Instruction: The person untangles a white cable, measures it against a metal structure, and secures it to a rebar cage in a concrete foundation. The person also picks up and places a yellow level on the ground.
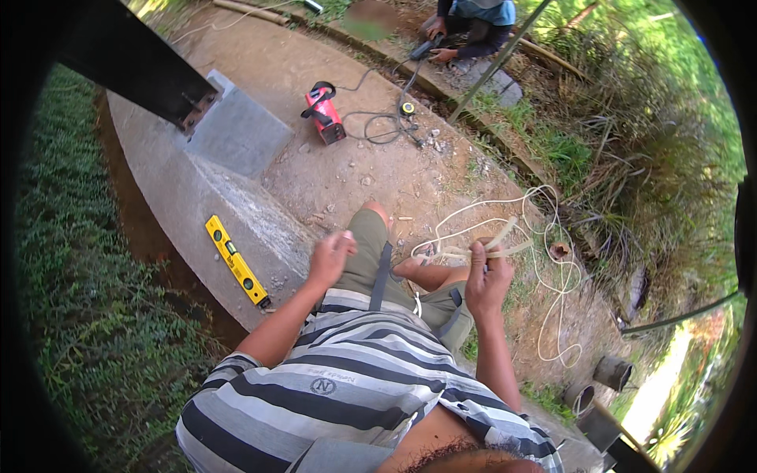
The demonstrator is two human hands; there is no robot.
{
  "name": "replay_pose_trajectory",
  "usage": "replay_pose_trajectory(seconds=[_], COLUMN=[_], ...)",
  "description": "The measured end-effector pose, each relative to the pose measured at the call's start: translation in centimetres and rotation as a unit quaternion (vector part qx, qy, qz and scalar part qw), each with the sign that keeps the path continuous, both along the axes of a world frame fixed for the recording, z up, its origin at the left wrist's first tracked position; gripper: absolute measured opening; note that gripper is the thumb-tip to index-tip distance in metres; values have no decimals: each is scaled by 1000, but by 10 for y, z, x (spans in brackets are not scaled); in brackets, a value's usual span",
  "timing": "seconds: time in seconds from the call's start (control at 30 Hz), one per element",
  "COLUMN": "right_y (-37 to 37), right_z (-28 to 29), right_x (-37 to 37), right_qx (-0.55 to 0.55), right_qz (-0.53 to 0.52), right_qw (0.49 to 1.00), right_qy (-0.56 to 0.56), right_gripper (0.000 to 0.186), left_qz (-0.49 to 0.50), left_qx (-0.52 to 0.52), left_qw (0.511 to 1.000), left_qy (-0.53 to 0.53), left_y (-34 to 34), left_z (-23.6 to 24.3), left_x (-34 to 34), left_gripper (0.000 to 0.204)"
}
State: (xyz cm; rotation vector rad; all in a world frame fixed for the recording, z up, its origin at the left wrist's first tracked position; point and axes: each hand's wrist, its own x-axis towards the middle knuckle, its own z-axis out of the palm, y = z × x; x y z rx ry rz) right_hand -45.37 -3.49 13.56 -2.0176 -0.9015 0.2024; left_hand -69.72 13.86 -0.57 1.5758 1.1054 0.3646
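My right hand (487,277) is closed around a pale, thin hose (505,232), with two ends sticking out past the thumb and fingers. My left hand (333,256) is raised over my left thigh, its fingers curled together. Whether a small thing sits in that grip is hidden. From beside my right hand, a long loose run of the hose spreads in loops over the ground to the right. A yellow spirit level (236,262) lies on the concrete ledge to my left, apart from both hands.
A red machine with a black strap (325,117) stands ahead, its dark cables (386,126) coiled beside it. Beyond, a co-worker (473,31) crouches with a power tool (426,49). A black steel post (150,67) rises from a concrete block (236,130). Pots (611,372) stand at lower right.
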Motion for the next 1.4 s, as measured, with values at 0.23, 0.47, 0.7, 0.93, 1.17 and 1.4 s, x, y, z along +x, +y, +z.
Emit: replay_pose_trajectory(seconds=[0.23, 0.47, 0.7, 0.93, 1.17, 1.4], right_y=[-37, -99, -86, -44, -10, -69], right_z=[-20, -27, 2, 32, 57, 55], right_x=[-78, -101, -107, -123, -118, -78], right_qx=[75, 204, 243, 189, 289, 357], right_qz=[43, -87, -142, 45, 26, -67], right_qw=[996, 940, 941, 965, 939, 909], right_qy=[-36, 259, 187, 177, 186, 204], right_gripper=[26, 41, 38, 27, 26, 31], left_qz=[-124, 105, 94, 175, 114, 199], left_qx=[-668, -589, -488, -63, 126, -531], left_qw=[698, 736, 778, 855, 834, 644], left_qy=[-227, -317, -384, -485, -525, -514], left_y=[-80, -35, 24, 50, 29, 123], left_z=[82, 50, 63, 218, 269, 142], left_x=[104, 116, 62, -8, -29, -30], left_gripper=[60, 16, 17, 35, 37, 20])
